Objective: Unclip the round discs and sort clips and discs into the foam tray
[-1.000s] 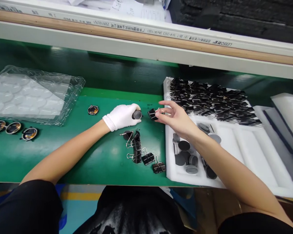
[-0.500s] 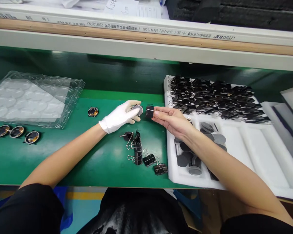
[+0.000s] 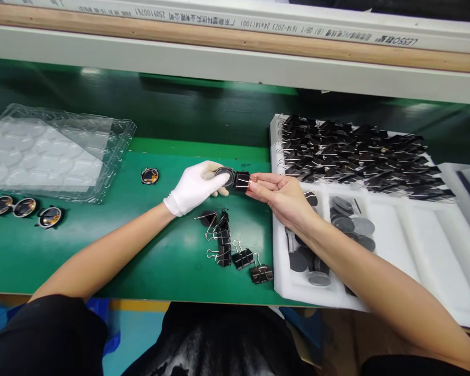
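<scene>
My left hand [image 3: 198, 187], in a white glove, grips a round watch case [image 3: 224, 176] by its edge. Its dark grey face is turned up and has a metallic rim. Bare, my right hand [image 3: 280, 196] pinches a black binder clip [image 3: 242, 180] by its wire handles. The clip's mouth meets the right edge of the watch case; whether its jaws are spread over that edge I cannot make out. Below the hands lie several loose binder clips [image 3: 224, 245], and a dark round disc [image 3: 208, 218] with a clip's wire handles beside it.
Watch heads with dark, orange-patterned dials [image 3: 150, 175] lie on the green bench [image 3: 141, 250] at left, by a clear plastic tray [image 3: 113, 172]. At right, a white foam tray [image 3: 391, 230] holds grey discs [image 3: 342, 224] and rows of binder clips [image 3: 356, 156]. A shelf edge [image 3: 235, 62] crosses above.
My right hand has brought the binder clip left against the watch case, closing the small gap between them. The watch case has tilted in my left hand. The camera view has shifted slightly.
</scene>
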`<state>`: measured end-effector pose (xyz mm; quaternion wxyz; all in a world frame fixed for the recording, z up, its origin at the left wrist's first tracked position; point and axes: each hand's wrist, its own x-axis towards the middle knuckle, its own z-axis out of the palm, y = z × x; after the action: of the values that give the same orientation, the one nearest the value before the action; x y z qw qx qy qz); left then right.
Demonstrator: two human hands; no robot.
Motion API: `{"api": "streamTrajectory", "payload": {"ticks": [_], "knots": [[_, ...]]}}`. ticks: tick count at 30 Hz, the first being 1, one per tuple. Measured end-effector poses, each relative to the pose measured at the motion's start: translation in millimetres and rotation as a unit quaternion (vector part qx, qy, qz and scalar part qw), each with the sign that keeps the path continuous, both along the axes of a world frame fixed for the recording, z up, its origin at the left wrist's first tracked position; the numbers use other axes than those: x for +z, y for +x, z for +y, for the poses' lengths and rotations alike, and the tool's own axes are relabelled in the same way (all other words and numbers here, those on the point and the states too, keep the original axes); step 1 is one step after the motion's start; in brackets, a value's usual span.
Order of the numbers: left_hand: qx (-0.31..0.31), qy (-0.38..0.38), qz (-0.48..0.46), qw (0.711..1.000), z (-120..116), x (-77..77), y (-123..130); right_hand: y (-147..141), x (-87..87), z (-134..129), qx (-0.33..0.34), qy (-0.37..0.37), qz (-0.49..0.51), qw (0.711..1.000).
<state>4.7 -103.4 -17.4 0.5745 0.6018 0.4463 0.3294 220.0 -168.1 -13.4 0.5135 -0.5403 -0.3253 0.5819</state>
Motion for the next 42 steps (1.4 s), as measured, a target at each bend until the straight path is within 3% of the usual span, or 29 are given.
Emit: {"api": "streamTrajectory", "payload": {"ticks": [13, 22, 26, 29, 33, 35, 36, 38, 40, 42], "knots": [[0.011, -0.042, -0.028, 0.999, -9, 9.3, 9, -3, 1.3, -1, -0.008, -0.007, -0.01, 1.0], [-0.001, -0.052, -0.048, 0.998, -13, 1.1, 10, -4, 0.6, 1, 0.006, 0.001, -0.03, 1.0], [-0.004, -0.032, -0.087, 0.996, -5, -0.8, 8, 3, 12.3, -11, 0.046, 0.005, -0.099, 0.994], [0.026, -0.046, -0.16, 0.986, 8, 4.0, 0, 5, 28.8, -35, 0.17, 0.001, -0.25, 0.953], [0.015, -0.163, -0.273, 0.948, 19, 11.7, -9, -2, 42.7, -62, 0.407, 0.018, -0.422, 0.81], [0.005, -0.201, -0.285, 0.937, 20, 12.4, -10, -3, 43.6, -62, 0.458, 0.027, -0.431, 0.777], [0.008, -0.208, -0.282, 0.937, 20, 11.7, -9, -2, 43.4, -59, 0.464, 0.035, -0.421, 0.779], [0.027, -0.204, -0.263, 0.943, 20, 8.5, -7, 5, 43.5, -48, 0.44, 0.045, -0.379, 0.813], [0.047, -0.171, -0.228, 0.957, 20, 4.1, -5, 15, 44.5, -33, 0.369, 0.046, -0.325, 0.869], [0.053, -0.11, -0.161, 0.979, 21, 0.0, -5, 22, 45.6, -19, 0.257, 0.044, -0.278, 0.925]]}}
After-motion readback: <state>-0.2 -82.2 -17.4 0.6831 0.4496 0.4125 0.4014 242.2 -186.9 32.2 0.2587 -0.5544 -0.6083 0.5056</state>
